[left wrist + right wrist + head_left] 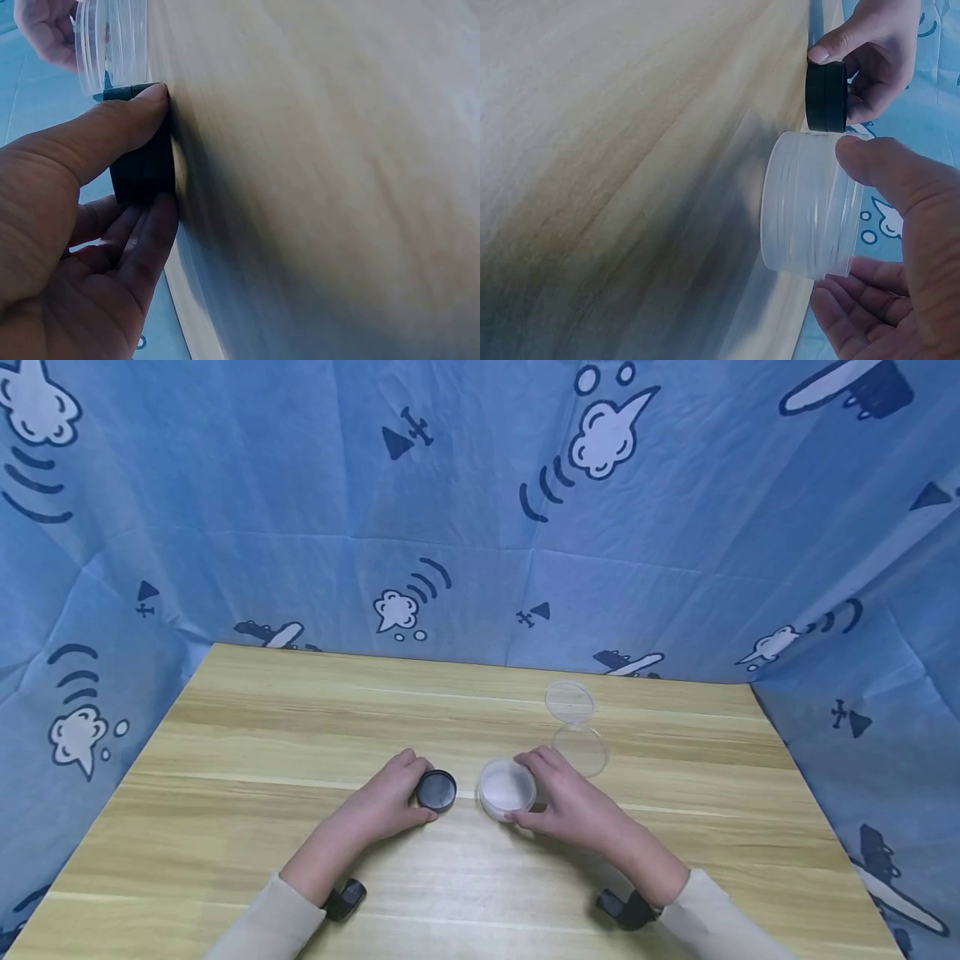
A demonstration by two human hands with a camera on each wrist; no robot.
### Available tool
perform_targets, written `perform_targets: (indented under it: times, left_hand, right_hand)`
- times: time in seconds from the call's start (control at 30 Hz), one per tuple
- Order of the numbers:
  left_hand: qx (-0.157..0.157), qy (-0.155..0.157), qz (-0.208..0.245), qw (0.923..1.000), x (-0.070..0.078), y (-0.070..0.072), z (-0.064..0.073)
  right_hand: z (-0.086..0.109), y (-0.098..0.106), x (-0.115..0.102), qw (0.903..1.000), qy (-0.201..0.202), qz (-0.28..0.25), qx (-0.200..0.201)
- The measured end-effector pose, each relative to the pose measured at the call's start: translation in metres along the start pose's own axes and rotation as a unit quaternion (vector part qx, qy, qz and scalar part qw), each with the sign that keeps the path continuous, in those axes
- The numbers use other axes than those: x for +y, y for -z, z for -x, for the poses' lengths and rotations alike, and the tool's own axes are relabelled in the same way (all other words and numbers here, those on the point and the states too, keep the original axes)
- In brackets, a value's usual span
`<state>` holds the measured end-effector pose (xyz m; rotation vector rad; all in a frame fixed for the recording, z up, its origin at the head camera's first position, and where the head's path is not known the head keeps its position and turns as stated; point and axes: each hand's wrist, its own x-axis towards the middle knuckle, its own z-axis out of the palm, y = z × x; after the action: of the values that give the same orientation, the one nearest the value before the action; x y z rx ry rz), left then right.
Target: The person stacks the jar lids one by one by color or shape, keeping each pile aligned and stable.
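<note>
My left hand (385, 799) grips a small black round container (437, 792) by its side, thumb in front and fingers behind. In the left wrist view the black container (144, 174) stands low at the tabletop. Just to its right, a clear round plastic container (507, 788) is held by my right hand (566, 800), thumb on the near side and fingers on the far side. Ridges run around the wall of the clear container (806, 206) in the right wrist view. It is wider than the black one, and a small gap separates the two from above.
Behind my right hand lies a thin transparent piece of two joined round halves (571, 702), spread flat. The wooden table (337, 702) ends at a blue patterned cloth (465, 510) at the back and sides. A black wrist device (346, 900) sits by each sleeve.
</note>
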<state>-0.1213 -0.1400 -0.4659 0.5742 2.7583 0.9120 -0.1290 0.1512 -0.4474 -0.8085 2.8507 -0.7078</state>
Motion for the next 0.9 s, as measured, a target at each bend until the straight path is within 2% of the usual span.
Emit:
perform_targets:
  times: [0.9]
  left_hand:
    - [0.002, 0.005, 0.005, 1.0, 0.0002, 0.0002, 0.0004]
  right_hand:
    - [0.0056, -0.0027, -0.0009, 0.9999, -0.012, 0.007, -0.003]
